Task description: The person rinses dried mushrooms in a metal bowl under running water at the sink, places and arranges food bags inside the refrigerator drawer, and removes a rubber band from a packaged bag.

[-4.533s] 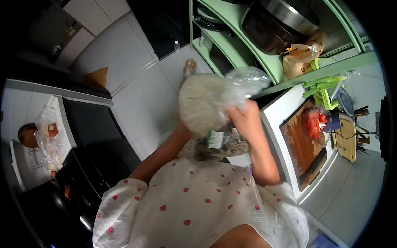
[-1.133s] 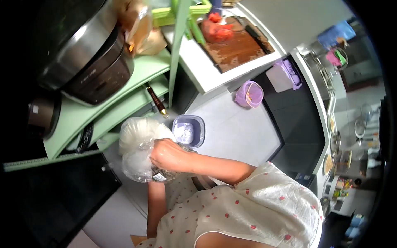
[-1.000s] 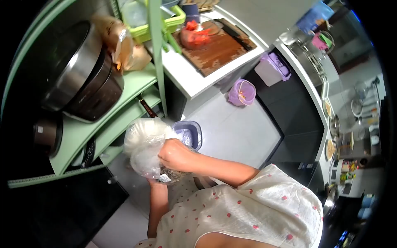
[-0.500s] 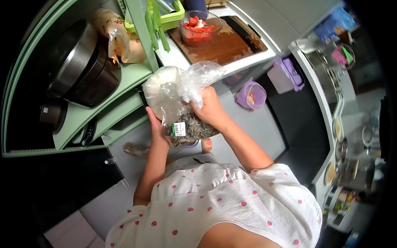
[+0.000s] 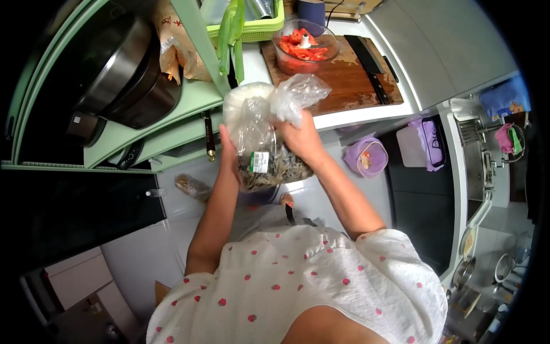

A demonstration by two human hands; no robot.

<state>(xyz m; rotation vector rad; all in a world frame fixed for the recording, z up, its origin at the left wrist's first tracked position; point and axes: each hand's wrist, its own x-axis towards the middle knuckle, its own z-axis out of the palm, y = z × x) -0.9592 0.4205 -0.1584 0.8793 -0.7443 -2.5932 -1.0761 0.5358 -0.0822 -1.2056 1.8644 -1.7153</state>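
A clear plastic bag (image 5: pixel 269 178) of dark, shrivelled dried pieces hangs before me, with a green and white label (image 5: pixel 259 162) on its front. My right hand (image 5: pixel 301 137) is closed around its gathered plastic near the top. Against the bag's left side rests my left hand (image 5: pixel 229 152), thumb pointing up, its other fingers hidden behind the plastic. Just above and behind is a bag with white contents (image 5: pixel 247 104); whether it is joined to the clear bag I cannot tell.
On the counter, a glass bowl (image 5: pixel 326 54) of cut red pieces and a cleaver (image 5: pixel 366 63) lie on a wooden board (image 5: pixel 321 92). A green shelf (image 5: pixel 192 109) with pots stands left. A purple-lined bin (image 5: pixel 366 157) is on the floor, near a bagged item (image 5: pixel 192 188).
The view has shifted, so the surroundings sit differently in frame. Both hands still hold the bag in much the same way; the bag appears slightly more upright.
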